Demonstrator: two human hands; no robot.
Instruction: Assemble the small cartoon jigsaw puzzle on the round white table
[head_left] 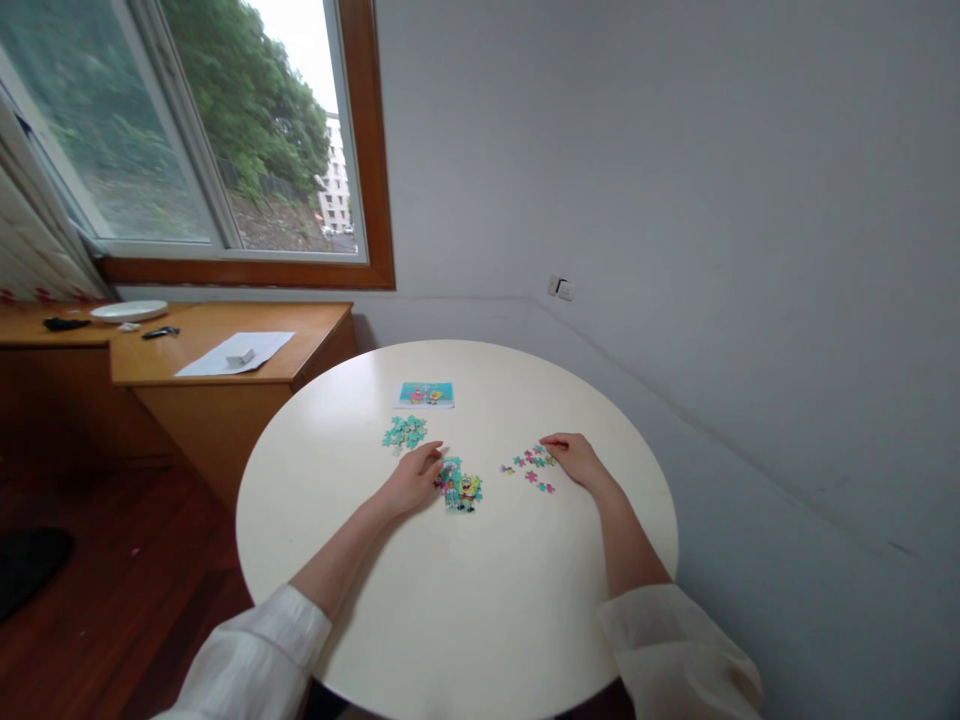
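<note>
My left hand (415, 480) rests beside a partly joined jigsaw puzzle (463, 490) with cartoon figures, its fingers apart and touching the left edge. My right hand (576, 459) is over the right-hand group of loose puzzle pieces (531, 460), mostly pink, green and yellow. The fingers of that hand are drawn together at the group's far edge; whether a piece is between the tips is too small to see. Farther off, left of centre, lies a heap of turquoise puzzle pieces (405, 432). Behind it is a picture card (426, 394) of similar cartoon figures.
Everything of the puzzle lies on a round white table (465, 620). A wooden desk (322, 330) at the left holds a sheet of paper (270, 345) with a small white box (240, 356), and a white plate (129, 311). Walls and a window are behind.
</note>
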